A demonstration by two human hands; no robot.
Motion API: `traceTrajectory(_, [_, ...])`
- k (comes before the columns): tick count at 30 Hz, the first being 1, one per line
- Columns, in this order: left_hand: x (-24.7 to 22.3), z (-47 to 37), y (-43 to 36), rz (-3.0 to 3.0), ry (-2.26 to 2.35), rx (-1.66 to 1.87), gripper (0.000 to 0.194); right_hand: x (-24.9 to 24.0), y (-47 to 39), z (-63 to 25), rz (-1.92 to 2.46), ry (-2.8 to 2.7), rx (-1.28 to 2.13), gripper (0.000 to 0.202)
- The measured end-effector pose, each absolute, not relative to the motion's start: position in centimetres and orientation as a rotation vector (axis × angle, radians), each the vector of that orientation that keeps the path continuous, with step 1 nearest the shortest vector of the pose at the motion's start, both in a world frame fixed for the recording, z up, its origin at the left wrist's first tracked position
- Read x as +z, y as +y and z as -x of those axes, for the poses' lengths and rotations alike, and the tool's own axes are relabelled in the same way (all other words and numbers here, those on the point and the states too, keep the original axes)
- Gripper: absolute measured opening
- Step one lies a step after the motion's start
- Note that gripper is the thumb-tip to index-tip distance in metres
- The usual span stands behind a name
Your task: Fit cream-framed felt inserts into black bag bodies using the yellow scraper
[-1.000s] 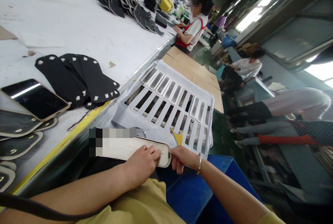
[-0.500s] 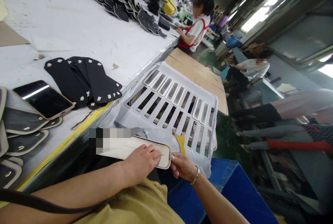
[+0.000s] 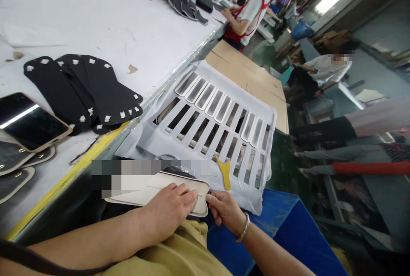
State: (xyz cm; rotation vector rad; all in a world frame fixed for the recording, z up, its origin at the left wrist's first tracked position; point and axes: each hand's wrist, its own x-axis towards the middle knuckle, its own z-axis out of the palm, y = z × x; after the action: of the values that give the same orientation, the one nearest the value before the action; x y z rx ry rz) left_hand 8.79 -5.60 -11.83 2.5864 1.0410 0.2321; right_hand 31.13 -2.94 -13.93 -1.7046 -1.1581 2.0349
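Observation:
A long cream panel [image 3: 156, 189] with rounded corners, a dark edge line and a short slit near its right end lies above my lap. My left hand [image 3: 171, 207] rests over it with the fingers bent and pressed together, gripping it; its thumb is hidden. At the panel's right end, my right hand [image 3: 222, 208] is closed in a pinch at the edge, thumb against forefinger. Whether a small piece is also between those fingertips cannot be made out. A yellow forked tool [image 3: 225, 173] lies just above my right hand, on a grey slotted tray [image 3: 192, 148].
Several metal-faced strips [image 3: 205, 96] lie across the tray. On the white table [image 3: 96, 19] are black padded pieces [image 3: 105, 88] and a phone [image 3: 32, 122]. A cardboard sheet [image 3: 246, 79] lies behind the tray, a blue bin [image 3: 272, 224] below right. A co-worker [image 3: 250, 15] stands farther along the table.
The whole view has shifted, with the table things now farther left. Both hands keep their places on the cream panel, which sits slightly lower and more tilted.

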Motion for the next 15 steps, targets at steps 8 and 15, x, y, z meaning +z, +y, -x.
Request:
traceTrajectory(8, [-10.2,-10.1,-6.6,-2.562,1.031,0.135,0.040,-10.1,-1.1,-29.5,2.077,-1.657,1.857,0.039])
traceTrajectory(15, [-7.6,-0.4,-7.8,-1.470,1.418,0.944,0.041,-9.8,-2.2,-29.5,2.019,-1.594,1.909,0.037])
